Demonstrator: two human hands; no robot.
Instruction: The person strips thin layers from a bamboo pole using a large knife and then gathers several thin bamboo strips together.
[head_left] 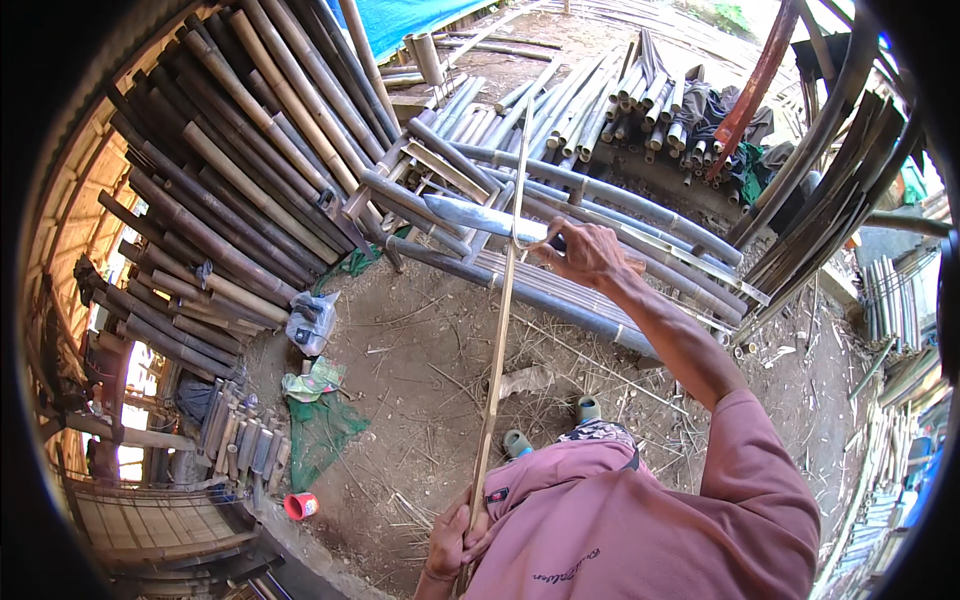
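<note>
My left hand (459,541) is closed around the lower part of a long, narrow bamboo strip (497,385), close to my body. The strip slants up and away past the bamboo bench. My right hand (582,253) grips a large knife with a broad, pale blade (468,215) pointing left. Blade and strip cross just left of my right fingers, where a thin sliver seems to curl off the strip. Most of the knife's handle is hidden in my fist.
Before me stands a low bench of bamboo poles (590,316). Thick bamboo poles (235,130) lean in stacks on the left; more cut poles (640,100) lie behind the bench. A red bucket (300,506) and green netting (322,440) sit lower left. Shavings litter the dirt floor (400,400).
</note>
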